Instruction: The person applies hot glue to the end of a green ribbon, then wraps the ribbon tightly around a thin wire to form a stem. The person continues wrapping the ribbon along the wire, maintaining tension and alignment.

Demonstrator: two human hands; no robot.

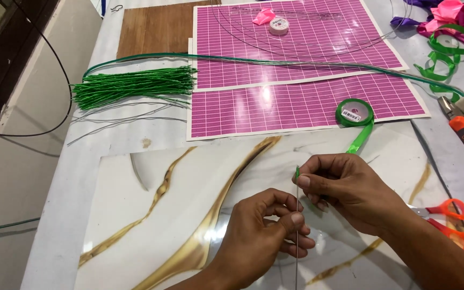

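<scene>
At frame centre, the left hand (pixel 267 228) pinches a thin wire (pixel 297 236) upright. The right hand (pixel 345 188) grips its green-wrapped tip (pixel 297 172), ribbon trailing to the green ribbon roll (pixel 354 113). Step: wrapping, just started. Next likely needs steady tension, wire rotation.

**Greens, magenta grids, gold-veined white**

Wire (pixel 296 236) was grey, its tip wrapped green. Ribbon spool (pixel 354 112) was bright green with a white label. Bundle of wrapped wires (pixel 135 86) was green. Two cutting mats (pixel 296 104) were magenta with a white grid. Marble-look sheet (pixel 151 215) was white with gold veins. Scissors (pixel 449 217) had orange handles. Ribbon scraps (pixel 452 13) were pink and purple. Board (pixel 154 29) was brown wood-grain.
</scene>
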